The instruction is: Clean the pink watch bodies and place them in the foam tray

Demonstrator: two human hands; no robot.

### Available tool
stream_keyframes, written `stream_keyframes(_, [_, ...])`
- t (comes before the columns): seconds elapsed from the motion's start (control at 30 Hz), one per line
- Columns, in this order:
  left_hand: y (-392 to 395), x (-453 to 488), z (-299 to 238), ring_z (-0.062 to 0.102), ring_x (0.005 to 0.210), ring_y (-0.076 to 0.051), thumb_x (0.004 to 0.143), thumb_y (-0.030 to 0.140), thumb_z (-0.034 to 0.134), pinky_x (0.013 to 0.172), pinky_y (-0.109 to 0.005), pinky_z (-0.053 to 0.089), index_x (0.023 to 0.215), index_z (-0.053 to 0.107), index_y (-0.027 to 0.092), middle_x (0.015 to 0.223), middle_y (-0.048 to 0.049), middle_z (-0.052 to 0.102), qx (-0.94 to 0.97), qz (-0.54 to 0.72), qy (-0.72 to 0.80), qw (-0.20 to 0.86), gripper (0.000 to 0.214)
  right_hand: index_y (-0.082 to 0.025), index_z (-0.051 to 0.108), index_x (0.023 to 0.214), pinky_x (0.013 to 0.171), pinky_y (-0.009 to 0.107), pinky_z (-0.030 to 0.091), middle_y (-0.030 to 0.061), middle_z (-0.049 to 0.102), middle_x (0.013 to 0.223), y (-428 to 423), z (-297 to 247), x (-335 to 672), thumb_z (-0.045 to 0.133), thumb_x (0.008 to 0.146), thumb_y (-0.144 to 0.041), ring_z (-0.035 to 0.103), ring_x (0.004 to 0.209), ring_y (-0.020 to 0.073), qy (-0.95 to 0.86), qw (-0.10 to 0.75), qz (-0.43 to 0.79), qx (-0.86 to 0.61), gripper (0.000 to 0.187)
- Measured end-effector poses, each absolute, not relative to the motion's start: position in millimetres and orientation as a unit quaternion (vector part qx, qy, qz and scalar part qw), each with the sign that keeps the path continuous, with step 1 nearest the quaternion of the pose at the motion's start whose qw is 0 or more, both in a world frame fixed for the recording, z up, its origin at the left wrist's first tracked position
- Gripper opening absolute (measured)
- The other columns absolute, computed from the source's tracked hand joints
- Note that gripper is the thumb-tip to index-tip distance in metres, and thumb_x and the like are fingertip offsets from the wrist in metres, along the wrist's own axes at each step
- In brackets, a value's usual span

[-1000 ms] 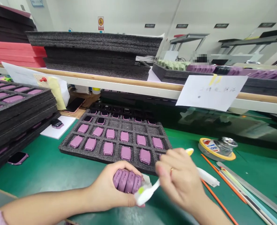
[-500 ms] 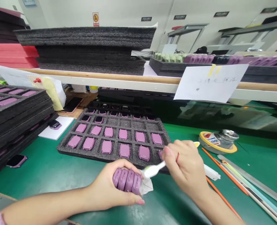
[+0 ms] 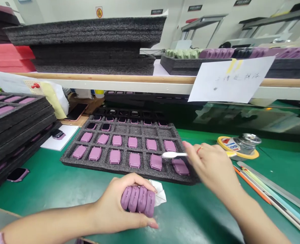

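My left hand (image 3: 113, 208) is closed around a row of several purple watch cases (image 3: 137, 200), standing on edge side by side. A crumpled white tissue (image 3: 160, 194) sticks out beyond its fingertips. My right hand (image 3: 213, 166) grips a white toothbrush (image 3: 174, 155) with a yellow handle end. The brush head points left, over the front right of a black foam tray (image 3: 145, 130), apart from the cases in my left hand. Purple watch cases lie face down in the tray's two front rows. Farther back, some compartments hold watches with dark screens.
Stacked foam trays (image 3: 20, 125) stand at the left, near a loose watch (image 3: 18, 174) and a white pad (image 3: 60, 140). Tape and a metal-capped glass jar (image 3: 249, 142) sit at the right, beside a steel ruler (image 3: 274, 188) and coloured strips. A shelf (image 3: 129, 86) crosses above.
My right hand has lifted the toothbrush up and away from the cases in my left hand, turning it nearly level. The left hand keeps its hold, almost in place. The view has shifted slightly.
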State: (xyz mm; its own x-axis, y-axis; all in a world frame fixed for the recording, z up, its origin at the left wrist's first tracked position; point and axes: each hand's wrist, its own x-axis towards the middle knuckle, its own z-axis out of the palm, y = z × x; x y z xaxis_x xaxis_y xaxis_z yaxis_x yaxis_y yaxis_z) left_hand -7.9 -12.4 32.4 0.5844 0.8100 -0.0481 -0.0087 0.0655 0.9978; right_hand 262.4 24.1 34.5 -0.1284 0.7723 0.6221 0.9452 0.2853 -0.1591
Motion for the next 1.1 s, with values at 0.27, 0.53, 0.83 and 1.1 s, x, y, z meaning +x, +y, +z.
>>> stream_keyframes(0.27, [-11.5, -10.9, 29.1, 0.073, 0.100, -0.020, 0.067, 0.015, 0.089, 0.088, -0.029, 0.060, 0.106, 0.066, 0.022, 0.113, -0.0045, 0.073, 0.660, 0.359, 0.275, 0.600, 0.046, -0.024, 0.059, 0.046, 0.037, 0.031, 0.027, 0.0043, 0.050, 0.037, 31.6, 21.3, 349.9, 0.053, 0.091, -0.059, 0.040, 0.025, 0.0144, -0.624, 0.230, -0.053, -0.745, 0.058])
stream_keyframes(0.53, [-13.9, -10.7, 23.4, 0.073, 0.103, -0.019, 0.067, 0.015, 0.089, 0.097, -0.029, 0.057, 0.111, 0.064, 0.024, 0.118, -0.0030, 0.073, 0.695, 0.402, 0.260, 0.536, 0.051, -0.023, 0.066, 0.116, 0.077, 0.040, 0.058, 0.0113, 0.074, 0.102, 21.0, 30.9, 272.6, 0.037, 0.096, -0.065, 0.072, 0.089, 0.0264, -0.645, 0.370, 0.010, -0.668, 0.054])
stream_keyframes(0.83, [-11.9, -8.3, 29.1, 0.075, 0.098, -0.016, 0.069, 0.020, 0.089, 0.089, -0.019, 0.056, 0.114, 0.062, 0.023, 0.108, -0.0014, 0.077, 0.743, 0.422, 0.269, 0.444, 0.052, -0.029, 0.044, 0.144, 0.081, 0.040, 0.057, 0.0115, 0.068, 0.120, -30.8, 33.6, 183.5, 0.064, 0.071, -0.083, 0.073, 0.095, 0.0279, -0.538, 0.356, 0.651, -0.402, 0.094])
stream_keyframes(1.1, [-10.2, -7.6, 25.1, 0.073, 0.108, -0.019, 0.077, 0.022, 0.080, 0.097, -0.022, 0.054, 0.124, 0.060, 0.023, 0.119, -0.0046, 0.074, 0.763, 0.434, 0.230, 0.420, 0.051, -0.026, 0.033, 0.153, 0.101, 0.043, 0.051, 0.0143, 0.064, 0.129, -31.8, 20.9, 163.1, 0.086, 0.056, -0.071, 0.067, 0.114, 0.0306, -0.466, 0.385, 0.692, -0.395, 0.119])
